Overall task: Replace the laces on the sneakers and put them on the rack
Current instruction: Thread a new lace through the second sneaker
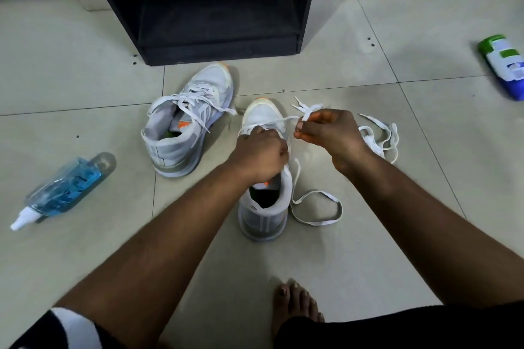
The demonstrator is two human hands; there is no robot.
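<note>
- Head view, nearest first: a bare foot (295,306) rests on the tiled floor (397,249), between the person's two forearms
- Just beyond it stands the near sneaker (265,207), upright with its heel toward the camera; a white lace (314,208) trails from it in a loop on the floor to its right
- The left hand (259,154) sits on top of this sneaker over the eyelets, fingers curled and gripping the lace area; which part they hold cannot be told
- The right hand (331,133) hovers just right of the toe, thumb and fingertips pinching one end of the lace, which runs taut back to the shoe
- A loose lace (381,139) lies bunched on the floor beyond the right wrist
- A blue spray bottle (63,187) lies on its side at left
- The second sneaker (188,122) stands laced, farther left
- A green-capped bottle (503,65) lies far right
- The dark rack (218,8) stands behind the sneakers, against the wall
</note>
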